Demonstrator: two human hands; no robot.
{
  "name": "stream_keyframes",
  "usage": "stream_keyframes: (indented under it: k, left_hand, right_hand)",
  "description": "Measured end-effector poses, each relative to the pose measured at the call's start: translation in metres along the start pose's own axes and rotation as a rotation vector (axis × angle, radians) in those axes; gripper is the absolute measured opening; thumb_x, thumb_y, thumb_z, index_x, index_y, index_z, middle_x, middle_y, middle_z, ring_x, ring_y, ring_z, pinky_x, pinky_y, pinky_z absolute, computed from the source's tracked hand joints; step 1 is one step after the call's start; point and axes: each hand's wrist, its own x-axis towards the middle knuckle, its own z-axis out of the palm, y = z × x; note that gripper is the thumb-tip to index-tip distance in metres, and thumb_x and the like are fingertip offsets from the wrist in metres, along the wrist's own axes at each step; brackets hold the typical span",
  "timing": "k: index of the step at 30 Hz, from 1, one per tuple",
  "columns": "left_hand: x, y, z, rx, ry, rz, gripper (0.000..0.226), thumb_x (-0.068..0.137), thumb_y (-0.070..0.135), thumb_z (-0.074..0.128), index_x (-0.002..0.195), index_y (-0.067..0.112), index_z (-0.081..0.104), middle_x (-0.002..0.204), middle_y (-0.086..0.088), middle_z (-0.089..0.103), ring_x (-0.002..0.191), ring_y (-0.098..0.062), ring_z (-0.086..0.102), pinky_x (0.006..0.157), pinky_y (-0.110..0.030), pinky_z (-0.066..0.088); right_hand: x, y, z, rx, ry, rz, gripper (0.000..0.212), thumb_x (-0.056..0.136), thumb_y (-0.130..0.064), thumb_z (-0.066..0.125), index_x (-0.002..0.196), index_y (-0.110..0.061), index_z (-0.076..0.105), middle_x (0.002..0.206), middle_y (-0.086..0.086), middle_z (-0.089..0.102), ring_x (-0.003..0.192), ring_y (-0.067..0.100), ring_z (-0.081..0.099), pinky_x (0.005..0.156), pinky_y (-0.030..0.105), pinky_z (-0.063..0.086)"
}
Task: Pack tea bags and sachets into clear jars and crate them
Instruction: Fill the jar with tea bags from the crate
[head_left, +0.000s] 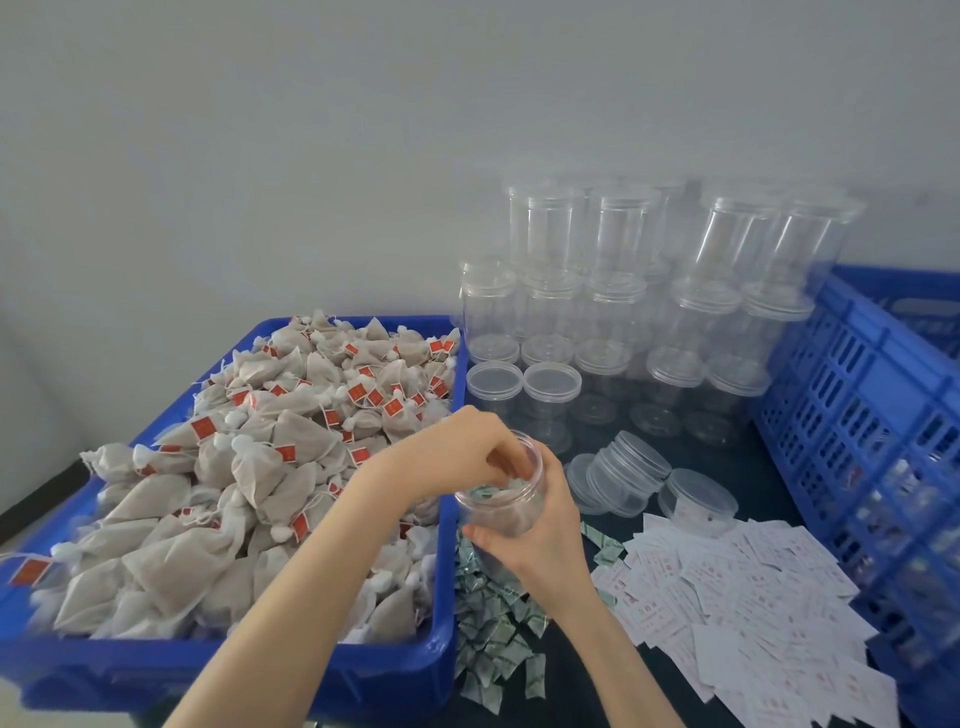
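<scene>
My right hand (540, 540) grips a clear open jar (501, 506) from its right side, holding it tilted above the table. The jar holds tea bags and a small green-and-white sachet. My left hand (457, 452) hangs over the jar's mouth with its fingertips curled down inside it; whether they pinch anything is hidden. At left, a blue tray (444, 597) is heaped with beige tea bags (249, 467) bearing red tags. Small green-and-white sachets (493, 623) lie piled on the dark table under the jar. White paper slips (737, 597) are spread at right.
Stacked empty clear jars with lids (623, 312) stand at the back against the wall. Loose clear lids (639, 473) lie beside them. A blue slatted crate (857, 415) with filled jars inside stands at the right edge.
</scene>
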Motion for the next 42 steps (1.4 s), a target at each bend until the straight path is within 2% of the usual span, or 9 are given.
stream_keyframes:
  k: [6, 8, 11, 15, 20, 24, 29, 34, 42]
  left_hand:
    - [-0.015, -0.047, -0.022, -0.067, 0.387, -0.243, 0.02, 0.089, 0.011, 0.065, 0.089, 0.03, 0.072, 0.083, 0.021, 0.065, 0.076, 0.004, 0.062, 0.08, -0.011, 0.049]
    - [-0.012, -0.071, -0.016, 0.108, 0.274, -0.448, 0.019, 0.091, 0.012, 0.062, 0.106, 0.019, 0.071, 0.102, 0.006, 0.068, 0.087, -0.006, 0.062, 0.091, -0.024, 0.05]
    - [-0.008, -0.096, 0.008, 0.23, -0.019, -0.602, 0.032, 0.091, 0.015, 0.062, 0.123, 0.018, 0.062, 0.121, -0.005, 0.063, 0.106, -0.019, 0.061, 0.093, -0.031, 0.05]
    - [-0.004, -0.113, 0.03, 0.385, 0.033, -0.643, 0.033, 0.091, 0.012, 0.059, 0.121, 0.025, 0.057, 0.12, -0.006, 0.058, 0.107, -0.024, 0.059, 0.077, -0.032, 0.051]
    - [0.006, -0.119, 0.042, 0.448, 0.229, -0.631, 0.023, 0.095, 0.031, 0.054, 0.113, 0.017, 0.058, 0.107, -0.004, 0.065, 0.098, -0.022, 0.063, 0.076, -0.031, 0.049]
    - [0.014, -0.121, 0.033, 0.385, 0.539, -0.61, 0.025, 0.091, 0.016, 0.061, 0.116, 0.014, 0.055, 0.111, -0.007, 0.063, 0.093, -0.018, 0.059, 0.073, -0.027, 0.048]
    - [0.025, -0.125, 0.029, 0.495, 0.306, -0.602, 0.049, 0.092, 0.018, 0.061, 0.138, 0.019, 0.045, 0.137, -0.007, 0.053, 0.128, -0.025, 0.046, 0.106, -0.041, 0.037]
    - [0.021, -0.12, 0.027, 0.454, 0.462, -0.589, 0.019, 0.093, 0.017, 0.059, 0.112, 0.019, 0.062, 0.106, -0.002, 0.066, 0.096, -0.02, 0.061, 0.086, -0.032, 0.048]
    - [-0.007, -0.076, -0.015, -0.006, 0.713, -0.399, 0.024, 0.089, 0.021, 0.066, 0.112, 0.022, 0.063, 0.105, 0.002, 0.066, 0.08, -0.007, 0.059, 0.07, -0.012, 0.045]
  right_hand:
    - [-0.001, -0.001, 0.0, -0.002, -0.008, 0.01, 0.095, 0.057, -0.033, 0.092, 0.137, -0.039, 0.041, 0.137, -0.017, 0.05, 0.13, 0.001, 0.045, 0.102, 0.01, 0.039]
    - [-0.002, -0.003, 0.001, -0.003, -0.008, 0.025, 0.094, 0.056, -0.035, 0.091, 0.134, -0.045, 0.04, 0.137, -0.018, 0.049, 0.129, -0.001, 0.045, 0.101, 0.008, 0.038]
    - [-0.003, -0.004, 0.003, -0.007, -0.005, 0.034, 0.092, 0.054, -0.037, 0.088, 0.134, -0.042, 0.042, 0.134, -0.015, 0.052, 0.127, 0.004, 0.049, 0.108, 0.03, 0.044]
    - [-0.005, -0.006, 0.005, -0.034, -0.002, 0.03, 0.092, 0.054, -0.039, 0.086, 0.135, -0.037, 0.043, 0.134, -0.015, 0.052, 0.127, 0.004, 0.049, 0.109, 0.039, 0.045]
    - [-0.006, -0.007, 0.003, -0.037, 0.001, 0.037, 0.094, 0.053, -0.043, 0.085, 0.137, -0.036, 0.042, 0.134, -0.017, 0.053, 0.128, 0.003, 0.049, 0.109, 0.034, 0.044]
    - [-0.006, -0.007, 0.004, -0.039, -0.002, 0.04, 0.092, 0.054, -0.038, 0.086, 0.135, -0.04, 0.042, 0.133, -0.018, 0.052, 0.127, 0.001, 0.048, 0.108, 0.029, 0.042]
    - [-0.007, -0.008, 0.005, -0.037, 0.0, 0.044, 0.09, 0.053, -0.038, 0.086, 0.131, -0.045, 0.042, 0.131, -0.021, 0.052, 0.125, -0.002, 0.048, 0.105, 0.026, 0.043]
    - [-0.005, -0.005, 0.002, -0.028, -0.006, 0.05, 0.091, 0.055, -0.034, 0.086, 0.135, -0.039, 0.042, 0.133, -0.019, 0.053, 0.127, 0.002, 0.049, 0.107, 0.031, 0.043]
    - [-0.002, -0.003, 0.004, -0.03, -0.028, 0.056, 0.098, 0.054, -0.037, 0.089, 0.139, -0.034, 0.041, 0.138, -0.014, 0.05, 0.131, 0.005, 0.046, 0.112, 0.037, 0.041]
